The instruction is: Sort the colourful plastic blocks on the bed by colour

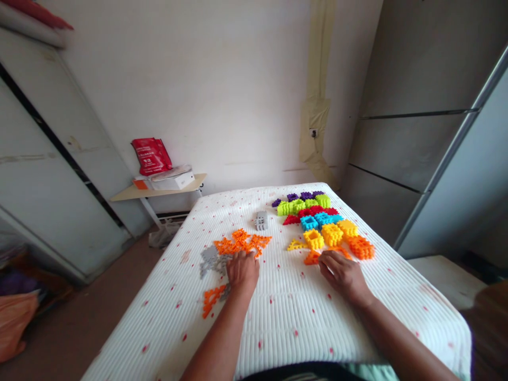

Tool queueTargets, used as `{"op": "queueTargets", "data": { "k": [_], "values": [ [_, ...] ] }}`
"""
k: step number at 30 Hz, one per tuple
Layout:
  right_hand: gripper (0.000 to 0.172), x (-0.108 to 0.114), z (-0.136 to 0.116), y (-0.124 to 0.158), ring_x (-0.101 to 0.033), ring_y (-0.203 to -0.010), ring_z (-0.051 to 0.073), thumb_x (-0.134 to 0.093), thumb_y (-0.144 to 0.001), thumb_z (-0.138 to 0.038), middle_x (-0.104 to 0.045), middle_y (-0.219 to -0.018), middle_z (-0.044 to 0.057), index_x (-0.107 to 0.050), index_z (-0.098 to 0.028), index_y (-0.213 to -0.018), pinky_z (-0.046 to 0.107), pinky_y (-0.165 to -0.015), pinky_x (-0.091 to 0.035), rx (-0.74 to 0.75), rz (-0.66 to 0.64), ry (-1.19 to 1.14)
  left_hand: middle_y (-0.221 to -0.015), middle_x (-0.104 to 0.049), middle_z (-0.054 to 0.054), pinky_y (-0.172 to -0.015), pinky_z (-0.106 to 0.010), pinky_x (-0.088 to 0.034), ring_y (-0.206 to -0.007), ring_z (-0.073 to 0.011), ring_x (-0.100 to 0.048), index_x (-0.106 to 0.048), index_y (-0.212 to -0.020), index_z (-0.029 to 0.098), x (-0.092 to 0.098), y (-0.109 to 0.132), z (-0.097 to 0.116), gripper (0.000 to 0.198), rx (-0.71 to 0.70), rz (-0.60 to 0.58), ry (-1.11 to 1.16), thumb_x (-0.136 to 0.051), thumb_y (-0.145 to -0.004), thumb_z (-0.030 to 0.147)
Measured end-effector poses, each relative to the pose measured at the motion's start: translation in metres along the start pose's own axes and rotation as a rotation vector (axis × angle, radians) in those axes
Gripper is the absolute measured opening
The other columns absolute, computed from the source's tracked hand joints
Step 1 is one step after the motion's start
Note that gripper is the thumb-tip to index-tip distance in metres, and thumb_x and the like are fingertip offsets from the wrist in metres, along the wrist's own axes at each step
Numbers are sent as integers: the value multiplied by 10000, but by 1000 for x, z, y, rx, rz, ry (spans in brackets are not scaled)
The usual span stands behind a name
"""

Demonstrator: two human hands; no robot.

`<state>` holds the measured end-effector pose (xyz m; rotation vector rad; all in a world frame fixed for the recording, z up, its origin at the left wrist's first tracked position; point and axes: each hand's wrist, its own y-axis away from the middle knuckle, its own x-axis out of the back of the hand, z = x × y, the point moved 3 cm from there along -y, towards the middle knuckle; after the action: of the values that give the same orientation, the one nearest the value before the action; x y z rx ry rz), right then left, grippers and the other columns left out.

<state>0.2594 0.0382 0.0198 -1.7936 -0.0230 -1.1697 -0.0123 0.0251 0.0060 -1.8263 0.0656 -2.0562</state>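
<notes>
My left hand [242, 269] rests knuckles up on the white quilted table cover [286, 312], its fingertips touching a flat orange interlocking piece [242, 243]; the fingers curl down and I cannot see if they grip it. Grey pieces [212, 260] lie just to its left, and smaller orange pieces [212, 299] nearer me. My right hand [341, 272] lies palm down with curled fingers on an orange triangle piece [312, 257]. Beyond it stands a group of built cubes: orange [361, 247], yellow [331, 234], blue [317, 219], red, green [304, 205] and purple.
A small grey block [261, 220] stands alone mid-table. A yellow triangle [296, 245] lies by the cubes. A low side table [159, 191] with a red bag [151, 155] and white boxes stands by the wall. Cabinets flank both sides.
</notes>
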Motion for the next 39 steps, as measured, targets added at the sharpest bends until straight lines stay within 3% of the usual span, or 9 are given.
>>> {"op": "queueTargets", "data": {
  "k": [5, 8, 12, 16, 20, 22, 28, 33, 39],
  "values": [
    [249, -2, -15, 1, -581, -701, 109, -369, -928, -162, -639, -814, 58, -592, -163, -816, 207, -621, -406, 88, -56, -70, -796, -622, -82, -765, -327, -399, -804, -200, -562, -675, -836, 184, 0, 0, 3, 238, -62, 28, 14, -438, -844, 209],
    [266, -5, -29, 1, -535, -632, 109, -352, -928, -157, -603, -730, 40, -565, -169, -770, 227, -583, -374, 170, -127, -76, -810, -636, -91, -771, -340, -426, -809, -212, -577, -666, -823, 176, 6, 11, 11, 236, -205, 124, 59, -433, -845, 201],
    [268, -10, -40, 1, -482, -578, 119, -342, -918, -164, -567, -682, 27, -538, -177, -735, 256, -551, -339, 233, -175, -56, -818, -666, -84, -767, -337, -472, -806, -208, -608, -671, -881, 179, 6, 24, 15, 268, -345, 265, 305, -404, -859, 197],
    [244, -10, -40, 0, -491, -599, 120, -343, -914, -160, -574, -708, 31, -543, -175, -775, 253, -562, -344, 228, -167, -60, -880, -705, -63, -781, -286, -508, -841, -167, -644, -676, -965, 188, -6, 27, 15, 300, -429, 178, 583, -396, -859, 211],
    [220, -11, -41, -1, -515, -625, 118, -355, -915, -170, -583, -731, 35, -547, -174, -809, 240, -583, -364, 215, -190, -90, -1003, -713, -51, -856, -284, -505, -930, -156, -650, -683, -1003, 200, -16, 24, 17, 316, -354, -47, 640, -423, -824, 189],
    [206, -12, -42, -1, -535, -651, 121, -365, -917, -188, -596, -759, 43, -554, -174, -836, 235, -597, -380, 216, -206, -107, -1020, -709, -55, -880, -305, -494, -951, -165, -643, -681, -1027, 207, -15, 24, 19, 322, -301, -97, 579, -442, -813, 177],
    [199, -20, -46, -2, -592, -772, 135, -394, -922, -236, -634, -890, 70, -585, -180, -915, 231, -674, -433, 185, -309, -139, -988, -705, -77, -890, -334, -471, -951, -190, -626, -674, -1044, 191, -8, 24, 26, 330, -242, -81, 431, -448, -811, 135],
    [191, -28, -52, -6, -605, -879, 155, -458, -904, -290, -634, -1027, 80, -595, -186, -988, 252, -758, -462, 55, -388, -170, -972, -714, -53, -873, -315, -485, -922, -173, -644, -686, -968, 198, -14, 20, 13, 330, -144, -20, 572, -417, -795, 118],
    [373, -36, -70, -18, -594, -874, 199, -603, -796, -462, -618, -986, 72, -577, -184, -1043, 278, -725, -472, -131, -474, -134, -907, -722, -50, -816, -312, -509, -877, -179, -658, -695, -880, 196, -8, 18, 4, 301, -101, 30, 737, -413, -773, 180]
  ]
}}
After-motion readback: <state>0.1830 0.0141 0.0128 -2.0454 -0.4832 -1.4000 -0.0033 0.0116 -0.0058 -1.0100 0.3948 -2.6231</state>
